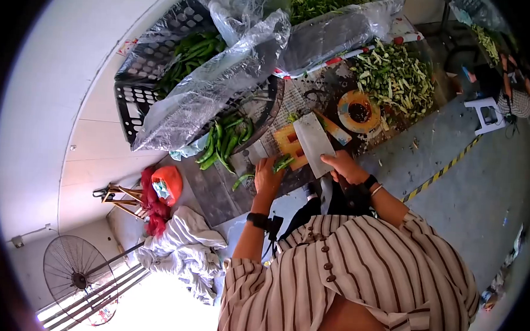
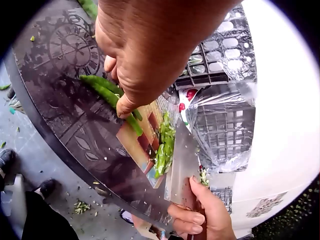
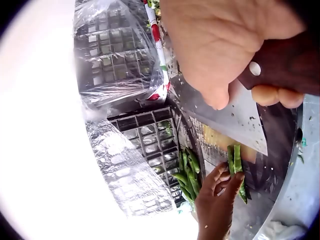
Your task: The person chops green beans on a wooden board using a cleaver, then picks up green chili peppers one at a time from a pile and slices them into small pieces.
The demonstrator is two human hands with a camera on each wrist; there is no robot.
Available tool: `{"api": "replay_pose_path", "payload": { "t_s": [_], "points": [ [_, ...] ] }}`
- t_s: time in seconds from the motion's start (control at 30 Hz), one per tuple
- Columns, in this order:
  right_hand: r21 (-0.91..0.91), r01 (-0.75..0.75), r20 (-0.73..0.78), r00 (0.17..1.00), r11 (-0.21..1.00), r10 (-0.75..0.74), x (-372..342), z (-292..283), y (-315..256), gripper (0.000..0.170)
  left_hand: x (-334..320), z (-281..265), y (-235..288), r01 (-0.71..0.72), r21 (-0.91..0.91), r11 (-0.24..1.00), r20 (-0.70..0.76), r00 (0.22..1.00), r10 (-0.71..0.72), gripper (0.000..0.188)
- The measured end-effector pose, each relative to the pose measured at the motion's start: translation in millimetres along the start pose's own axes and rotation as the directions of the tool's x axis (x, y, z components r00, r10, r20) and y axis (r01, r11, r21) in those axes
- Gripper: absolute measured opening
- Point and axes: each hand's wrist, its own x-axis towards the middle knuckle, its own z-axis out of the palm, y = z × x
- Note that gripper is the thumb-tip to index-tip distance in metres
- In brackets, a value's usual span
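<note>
My left hand (image 1: 268,176) pinches long green peppers (image 2: 102,91) between thumb and fingers, low over the table. Their far ends point toward a cleaver (image 1: 313,143), which my right hand (image 1: 346,168) grips by its dark wooden handle (image 3: 290,65). The broad blade (image 3: 225,117) stands beside an orange-yellow patterned patch (image 1: 283,144) of the tabletop. Cut green pepper pieces (image 2: 165,145) lie against the blade's side in the left wrist view. Several whole peppers (image 1: 224,141) are heaped left of my left hand.
A large pile of cut peppers (image 1: 396,79) covers the table's far right. Behind stand black plastic crates (image 1: 128,109) draped with clear plastic sheeting (image 1: 202,103), one holding whole peppers. On the floor at right is a white stool (image 1: 486,116), with another person's hands (image 1: 508,75) near it.
</note>
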Motion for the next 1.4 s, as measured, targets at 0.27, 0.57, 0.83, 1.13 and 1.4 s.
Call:
{"api": "replay_pose_path", "payload": {
  "t_s": [0.27, 0.57, 0.83, 1.13, 1.4],
  "points": [
    [-0.021, 0.042, -0.004, 0.999, 0.999, -0.043, 5, -3, 8, 0.033, 6, 12, 6, 0.018, -0.024, 1.0, 0.037, 0.999, -0.017, 0.023],
    [-0.406, 0.04, -0.029, 0.998, 0.913, -0.057, 9, 0, 8, 0.04, 0, 19, 5, -0.155, 0.046, 0.987, -0.032, 0.987, 0.157, 0.02],
    [-0.811, 0.22, -0.023, 0.914, 0.542, -0.405, 20, 12, 14, 0.036, 2, 18, 14, -0.214, 0.175, 0.961, -0.091, 0.968, 0.232, 0.021],
    [-0.898, 0.177, 0.004, 0.919, 0.404, -0.393, 17, 22, 16, 0.028, -6, 21, 11, -0.187, 0.027, 0.982, -0.234, 0.954, 0.188, 0.022],
    [-0.936, 0.167, 0.056, 0.939, 0.309, -0.34, 21, 20, 12, 0.027, -6, 28, 6, -0.199, -0.006, 0.98, -0.252, 0.949, 0.191, 0.012]
  ]
}}
